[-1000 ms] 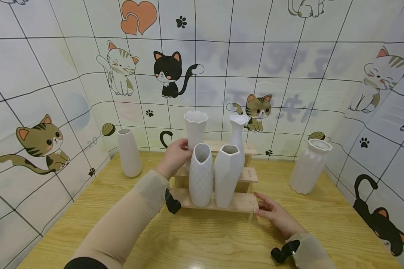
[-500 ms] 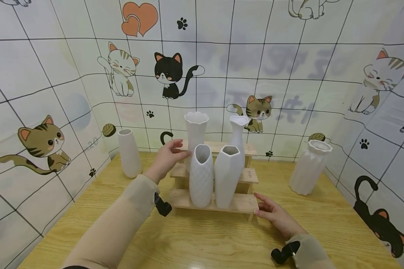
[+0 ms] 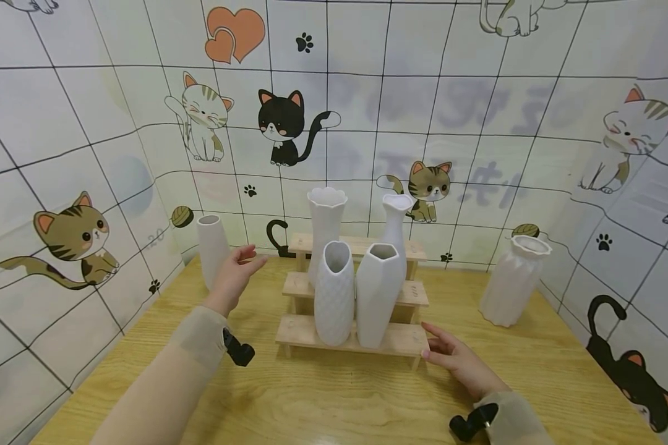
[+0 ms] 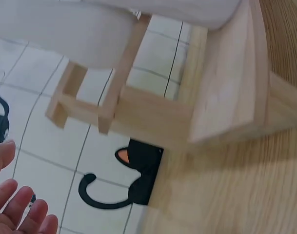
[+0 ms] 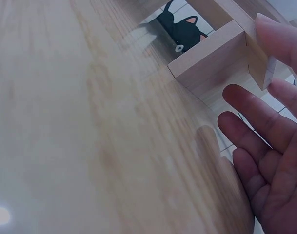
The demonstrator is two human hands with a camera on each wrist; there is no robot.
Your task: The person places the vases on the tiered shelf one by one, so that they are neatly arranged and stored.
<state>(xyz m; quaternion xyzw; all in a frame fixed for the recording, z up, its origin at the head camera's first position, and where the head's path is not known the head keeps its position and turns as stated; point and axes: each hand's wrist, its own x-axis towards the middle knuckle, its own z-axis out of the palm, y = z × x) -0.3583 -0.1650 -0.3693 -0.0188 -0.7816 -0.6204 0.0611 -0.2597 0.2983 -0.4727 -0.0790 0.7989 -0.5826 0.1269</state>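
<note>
At far left, the upright plain white vase (image 3: 211, 244) is overlapped in view by the left hand (image 3: 232, 279), the nearer one, its fingers parted, nothing held; by the right hand (image 3: 458, 361), the three-tier wooden stand (image 3: 296, 329) is pinched at its near right end

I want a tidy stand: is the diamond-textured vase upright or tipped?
Upright: the diamond-textured vase has its mouth up, its base on the bottom step.
</note>
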